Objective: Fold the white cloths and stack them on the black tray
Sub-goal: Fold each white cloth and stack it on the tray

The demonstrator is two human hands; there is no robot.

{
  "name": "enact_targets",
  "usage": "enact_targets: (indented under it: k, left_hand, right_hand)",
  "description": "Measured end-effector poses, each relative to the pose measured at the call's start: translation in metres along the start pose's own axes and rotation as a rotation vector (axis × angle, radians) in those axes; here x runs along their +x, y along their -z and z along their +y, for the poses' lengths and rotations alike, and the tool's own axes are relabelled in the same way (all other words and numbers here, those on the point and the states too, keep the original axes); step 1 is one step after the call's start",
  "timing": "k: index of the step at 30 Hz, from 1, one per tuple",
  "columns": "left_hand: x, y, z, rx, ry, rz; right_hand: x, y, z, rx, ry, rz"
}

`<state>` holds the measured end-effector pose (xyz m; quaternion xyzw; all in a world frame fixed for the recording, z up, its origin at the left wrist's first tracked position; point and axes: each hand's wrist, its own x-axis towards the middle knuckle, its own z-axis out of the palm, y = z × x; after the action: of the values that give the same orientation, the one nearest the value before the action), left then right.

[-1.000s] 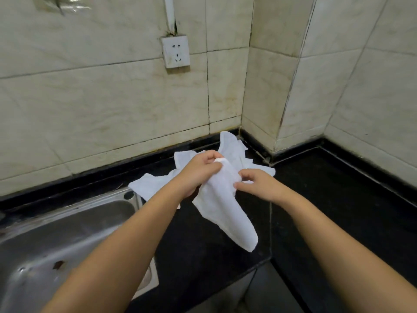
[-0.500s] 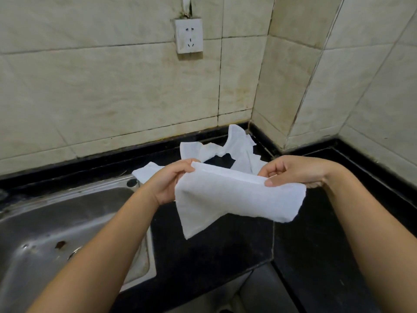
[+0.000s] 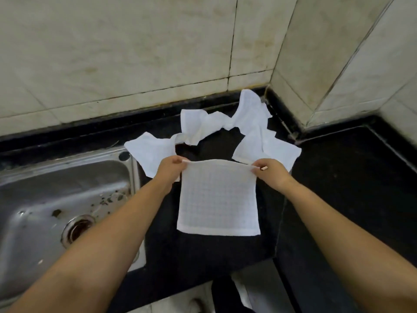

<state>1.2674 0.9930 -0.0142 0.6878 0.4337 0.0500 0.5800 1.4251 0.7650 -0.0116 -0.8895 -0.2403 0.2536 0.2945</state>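
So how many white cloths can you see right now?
4, maybe more: one held cloth spread between both hands, one by the sink, one near the back wall, one at right. Overlaps blur the count.

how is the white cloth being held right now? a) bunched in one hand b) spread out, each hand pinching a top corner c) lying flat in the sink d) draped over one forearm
b: the white cloth hangs open as a flat square, the left hand pinching its top left corner and the right hand its top right corner, over the black counter.
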Motion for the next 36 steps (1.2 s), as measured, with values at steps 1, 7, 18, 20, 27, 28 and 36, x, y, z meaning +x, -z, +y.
enact_targets:
  k: [1, 7, 18, 20, 27, 28, 36]
  left_hand:
    - [0.001, -0.003, -0.005, 0.018, -0.029, 0.013]
    - [-0.029, 0.002, -0.032, 0.172, -0.171, 0.029]
    - [-0.089, 0.003, -0.108, 0.604, -0.234, -0.080]
    - [-0.090, 0.001, -0.111, 0.735, -0.253, -0.052]
    - [-0.101, -0.013, -0.112, 0.703, -0.151, 0.175]
    - [-0.102, -0.017, -0.110, 0.686, -0.094, 0.225]
    - [-0.093, -0.038, -0.105, 0.882, 0.188, 0.249]
  right_hand:
    - [-0.003, -0.004, 0.004, -0.001, 0.023, 0.013]
    - [-0.046, -0.020, 0.025, 0.022, 0.178, 0.017]
    - [-0.122, -0.068, 0.078, -0.120, 0.234, -0.005]
    - [-0.125, -0.070, 0.081, -0.253, 0.271, -0.029]
    - [-0.084, -0.050, 0.032, -0.314, 0.300, -0.025]
    - [-0.068, -0.050, 0.015, -0.307, 0.312, -0.035]
    - [0.026, -0.126, -0.097, -0.466, 0.375, -0.425]
